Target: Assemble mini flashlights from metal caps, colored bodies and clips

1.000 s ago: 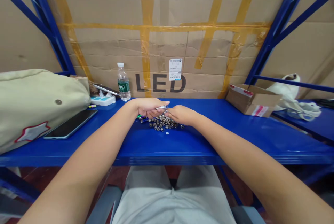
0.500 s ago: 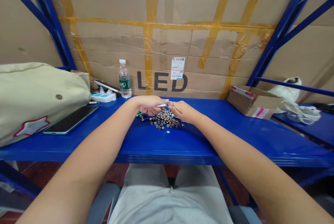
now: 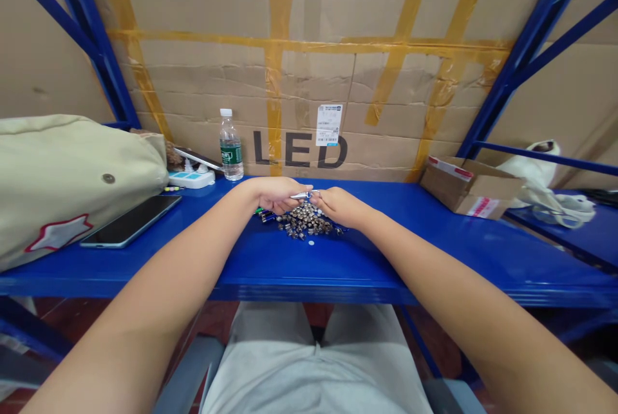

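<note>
Both of my hands meet above the far middle of the blue table. My left hand (image 3: 277, 194) is closed around a small silver tapered metal piece (image 3: 301, 195), whose tip points toward the other hand. My right hand (image 3: 342, 205) pinches at that tip, where a thin shiny loop shows; what its fingers hold is mostly hidden. Below them lies a pile of small silvery metal parts (image 3: 305, 223), partly covered by the hands. Some dark, blue and green slender pieces (image 3: 265, 215) stick out at the pile's left side. A small white disc (image 3: 311, 243) lies in front.
On the left are a cream bag (image 3: 72, 176), a phone (image 3: 130, 222), a power strip (image 3: 192, 179) and a water bottle (image 3: 232, 150). A small open carton (image 3: 470, 188) stands at right. A large cardboard sheet (image 3: 217, 92) closes off the back of the table (image 3: 299, 272).
Hardly anything differs. Both hands keep their hold at the same spot above the pile, and the view has shifted very slightly.
</note>
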`<state>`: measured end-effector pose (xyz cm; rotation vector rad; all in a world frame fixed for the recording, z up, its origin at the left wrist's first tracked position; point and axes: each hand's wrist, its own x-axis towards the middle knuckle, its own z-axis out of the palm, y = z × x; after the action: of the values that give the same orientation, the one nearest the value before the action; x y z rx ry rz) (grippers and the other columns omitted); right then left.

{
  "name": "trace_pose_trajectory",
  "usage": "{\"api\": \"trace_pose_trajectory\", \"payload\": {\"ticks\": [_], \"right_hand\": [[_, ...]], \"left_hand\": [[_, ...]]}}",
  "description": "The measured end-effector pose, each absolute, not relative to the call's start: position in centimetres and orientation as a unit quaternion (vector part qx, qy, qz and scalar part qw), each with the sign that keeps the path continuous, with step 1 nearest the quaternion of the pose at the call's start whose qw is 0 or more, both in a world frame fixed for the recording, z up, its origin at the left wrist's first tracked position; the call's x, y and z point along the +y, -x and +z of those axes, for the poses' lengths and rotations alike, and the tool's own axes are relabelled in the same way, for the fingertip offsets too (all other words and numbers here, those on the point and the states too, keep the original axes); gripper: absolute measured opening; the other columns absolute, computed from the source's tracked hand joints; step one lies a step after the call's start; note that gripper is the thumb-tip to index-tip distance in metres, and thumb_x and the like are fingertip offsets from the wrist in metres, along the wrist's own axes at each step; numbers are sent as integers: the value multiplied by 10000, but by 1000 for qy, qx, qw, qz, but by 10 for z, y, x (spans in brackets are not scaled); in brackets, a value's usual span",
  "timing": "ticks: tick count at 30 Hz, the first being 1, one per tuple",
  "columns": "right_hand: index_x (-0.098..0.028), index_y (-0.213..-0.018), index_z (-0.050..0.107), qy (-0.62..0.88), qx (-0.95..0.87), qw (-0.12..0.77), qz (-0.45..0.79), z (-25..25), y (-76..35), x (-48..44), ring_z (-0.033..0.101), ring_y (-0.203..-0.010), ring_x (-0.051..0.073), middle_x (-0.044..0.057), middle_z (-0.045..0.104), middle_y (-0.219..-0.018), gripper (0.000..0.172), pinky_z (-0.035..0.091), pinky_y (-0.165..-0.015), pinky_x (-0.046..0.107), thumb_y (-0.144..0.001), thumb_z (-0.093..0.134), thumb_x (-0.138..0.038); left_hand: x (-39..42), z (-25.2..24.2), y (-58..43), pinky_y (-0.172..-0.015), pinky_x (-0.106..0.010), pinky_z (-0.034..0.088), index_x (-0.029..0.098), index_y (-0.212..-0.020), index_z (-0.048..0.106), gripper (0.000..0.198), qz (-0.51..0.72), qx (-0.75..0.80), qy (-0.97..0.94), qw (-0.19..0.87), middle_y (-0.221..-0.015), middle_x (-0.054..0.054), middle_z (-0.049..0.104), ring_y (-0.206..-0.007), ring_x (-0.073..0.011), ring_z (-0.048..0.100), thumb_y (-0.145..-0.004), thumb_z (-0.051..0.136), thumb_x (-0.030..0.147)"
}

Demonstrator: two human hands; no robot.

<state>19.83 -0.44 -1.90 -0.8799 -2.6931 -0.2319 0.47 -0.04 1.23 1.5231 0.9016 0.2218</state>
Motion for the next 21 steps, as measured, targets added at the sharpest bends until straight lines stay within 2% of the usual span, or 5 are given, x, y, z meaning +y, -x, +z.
{"api": "trace_pose_trajectory", "payload": {"ticks": [4,8,15,21], "right_hand": [[-132,-952,609,327,-934,119,-84,-16,-196,-8,532,-671,169,89,647,-794,415,331,-643,267,-986,257,-349],[-132,-973,617,326,-937,99,-77,-13,-196,-9,578,-746,191,116,679,-891,427,357,-684,278,-988,255,-357],[-115,-955,630,325,-939,74,-78,-10,-195,-14,577,-724,195,127,678,-859,443,371,-682,288,-987,252,-342],[-127,-925,631,312,-942,114,-44,-16,-195,-8,554,-703,172,98,657,-821,416,379,-686,283,-981,279,-342]], "left_hand": [[3,9,-4,-350,-162,92,209,-721,534,264,81,386,-651,648,-415,79,207,-364,-55,83,-813,590,450],[4,8,-6,-352,-179,66,197,-613,480,383,77,410,-657,628,-411,63,211,-365,-58,85,-838,529,502],[-2,12,-9,-379,-222,68,212,-721,546,313,85,455,-684,565,-412,67,241,-360,-70,94,-847,492,493],[0,11,-10,-398,-232,56,216,-696,510,304,92,453,-684,565,-422,70,232,-372,-75,104,-822,531,491]]}}
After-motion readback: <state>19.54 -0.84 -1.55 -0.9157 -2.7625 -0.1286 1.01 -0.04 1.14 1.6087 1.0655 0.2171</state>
